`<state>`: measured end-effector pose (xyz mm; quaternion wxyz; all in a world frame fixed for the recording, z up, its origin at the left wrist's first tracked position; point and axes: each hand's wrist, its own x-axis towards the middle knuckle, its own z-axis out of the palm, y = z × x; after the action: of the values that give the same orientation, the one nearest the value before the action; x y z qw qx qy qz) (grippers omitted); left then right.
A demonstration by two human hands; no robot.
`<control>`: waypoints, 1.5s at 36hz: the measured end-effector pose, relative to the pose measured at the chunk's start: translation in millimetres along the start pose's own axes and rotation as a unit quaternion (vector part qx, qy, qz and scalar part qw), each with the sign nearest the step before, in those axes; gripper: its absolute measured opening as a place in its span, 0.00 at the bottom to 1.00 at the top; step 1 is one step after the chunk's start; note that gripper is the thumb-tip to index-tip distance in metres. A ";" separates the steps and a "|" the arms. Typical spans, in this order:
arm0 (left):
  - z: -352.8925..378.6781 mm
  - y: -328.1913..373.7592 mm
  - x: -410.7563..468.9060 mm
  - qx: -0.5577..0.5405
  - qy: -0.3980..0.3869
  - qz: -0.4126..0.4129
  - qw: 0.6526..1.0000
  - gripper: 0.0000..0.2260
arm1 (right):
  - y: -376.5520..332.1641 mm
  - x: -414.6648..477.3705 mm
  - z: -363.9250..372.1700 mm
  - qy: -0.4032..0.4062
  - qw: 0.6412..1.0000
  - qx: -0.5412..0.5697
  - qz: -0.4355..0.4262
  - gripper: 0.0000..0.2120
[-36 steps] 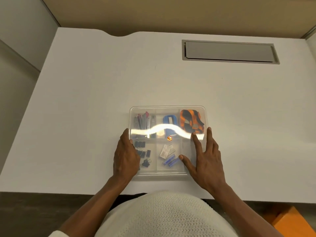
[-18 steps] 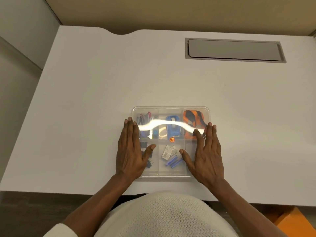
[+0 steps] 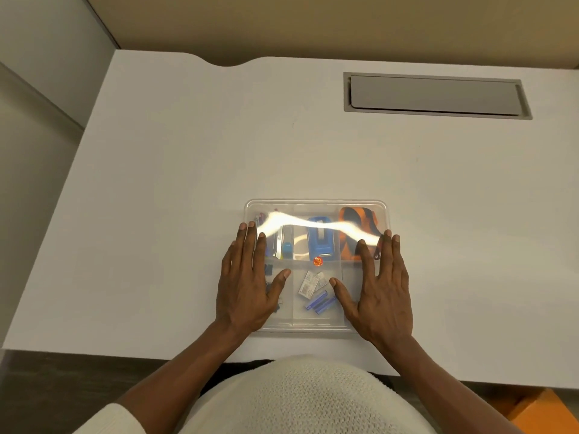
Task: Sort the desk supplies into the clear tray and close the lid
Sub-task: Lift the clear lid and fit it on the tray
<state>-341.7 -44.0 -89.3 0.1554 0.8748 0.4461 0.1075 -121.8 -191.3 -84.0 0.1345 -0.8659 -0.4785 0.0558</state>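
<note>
**Both hands flat on the lidded tray**

We find the clear tray (image 3: 315, 205) near the front edge of the white bench (image 3: 156, 198), directly before the person. Its clear lid (image 3: 316, 314) lies over it and carries a bright band of glare across the far half.

We note the left hand (image 3: 247, 286) spread flat, palm down, on the lid's left side, fingers extended and thumb angled inward; it grips nothing. The right hand (image 3: 380, 292) lies likewise on the right side, fingers straight, thumb turned inward, holding nothing.

Through the lid we see divided compartments. The far middle one holds a blue stapler (image 3: 320, 239); the far right one, an orange and black item (image 3: 357, 220). The far left compartment holds slim upright pieces, blurred by the glare. The near middle compartment contains small white packets (image 3: 310, 285) and blue sticks (image 3: 319, 302). Dark clips show beside the left thumb, mostly covered.

A small orange-red spot (image 3: 318, 261) sits at the lid's centre. A grey recessed panel (image 3: 435, 96) is set in the far right of the bench.
</note>
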 end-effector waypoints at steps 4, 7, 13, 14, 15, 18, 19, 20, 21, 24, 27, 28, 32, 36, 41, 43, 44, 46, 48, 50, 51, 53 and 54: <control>-4.9 2.7 9.1 0.006 0.006 0.003 1.000 0.37 | 1.0 0.0 0.5 -0.004 1.000 -0.010 0.000 0.44; -11.2 6.3 32.4 0.002 0.038 -0.017 0.999 0.36 | 1.0 0.6 0.6 -0.005 1.000 -0.017 -0.002 0.44; -9.3 -2.6 83.0 0.028 -0.022 0.016 0.999 0.49 | 1.7 0.7 1.8 -0.005 1.000 -0.024 -0.003 0.45; -7.2 -5.5 88.4 0.038 -0.039 0.020 0.998 0.50 | 1.7 0.9 2.1 -0.006 1.000 -0.025 -0.003 0.45; -4.7 -8.3 92.4 0.046 -0.052 0.021 0.997 0.50 | 1.6 1.0 2.4 -0.005 1.000 -0.025 -0.003 0.45; 1.7 -13.7 97.4 0.058 -0.064 0.025 0.996 0.50 | 1.5 0.7 3.6 0.000 1.000 -0.023 -0.001 0.45; 3.0 -14.5 97.8 0.061 -0.063 0.026 0.996 0.50 | 1.5 0.3 3.5 0.000 1.000 -0.022 0.000 0.45; 3.6 -15.1 98.1 0.064 -0.061 0.027 0.996 0.50 | 1.3 0.4 3.5 0.000 1.000 -0.021 0.000 0.45; 4.0 -15.5 98.2 0.065 -0.059 0.027 0.996 0.50 | 1.1 0.3 3.5 -0.001 1.000 -0.020 0.001 0.45; 4.0 -14.7 99.7 0.048 -0.056 0.029 0.997 0.49 | -0.5 -0.1 2.7 -0.002 1.000 -0.016 0.006 0.45; 2.6 -13.5 102.1 0.037 -0.058 0.031 0.997 0.48 | -3.2 -0.2 1.8 0.000 1.000 -0.013 0.012 0.44; 1.8 -13.5 102.5 0.037 -0.058 0.029 0.997 0.47 | -3.7 -0.4 1.6 0.000 1.000 -0.013 0.013 0.45; -3.0 -10.8 101.1 0.046 -0.052 0.010 0.998 0.45 | -2.6 -0.9 4.1 0.000 1.000 -0.016 0.014 0.45; -7.8 -5.2 92.6 0.041 -0.031 -0.016 0.999 0.44 | -0.4 -0.5 7.4 0.004 1.000 -0.023 0.013 0.45; -9.3 0.8 59.7 -0.044 0.015 -0.047 0.998 0.40 | -0.1 -1.1 7.7 0.004 1.000 -0.029 0.012 0.45; -5.7 0.6 32.3 -0.079 0.011 -0.049 0.996 0.41 | 0.3 -0.7 7.4 0.006 1.000 -0.026 0.011 0.45; -4.1 -0.3 18.2 -0.094 0.001 -0.046 0.994 0.41 | -0.2 -0.6 7.3 0.007 1.000 -0.024 0.013 0.45; -1.9 -2.7 -2.5 -0.122 -0.015 -0.038 0.992 0.42 | -1.8 -0.7 6.0 0.006 1.000 -0.021 0.015 0.45; -1.5 -4.5 -8.9 -0.126 -0.015 -0.037 0.991 0.42 | -2.6 -0.9 4.9 0.001 1.000 -0.019 0.013 0.45; -2.4 -3.1 -7.2 -0.125 -0.018 -0.043 0.991 0.43 | -3.0 -0.6 3.5 -0.002 1.000 -0.017 0.014 0.45; -2.8 -2.3 -6.1 -0.125 -0.020 -0.044 0.991 0.44 | -3.4 -0.6 3.1 -0.002 1.000 -0.016 0.016 0.45; -3.1 -1.7 -6.0 -0.116 -0.013 -0.038 0.992 0.44 | -3.9 -0.9 3.3 0.001 1.000 -0.016 0.014 0.45; -3.3 -1.2 -6.3 -0.104 -0.005 -0.033 0.994 0.43 | -3.9 -0.4 3.5 0.002 1.000 -0.016 0.014 0.45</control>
<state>-347.3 -47.9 -87.0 0.2516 0.8390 0.4605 0.1438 -126.0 -189.1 -86.3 0.1209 -0.8745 -0.4673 0.0484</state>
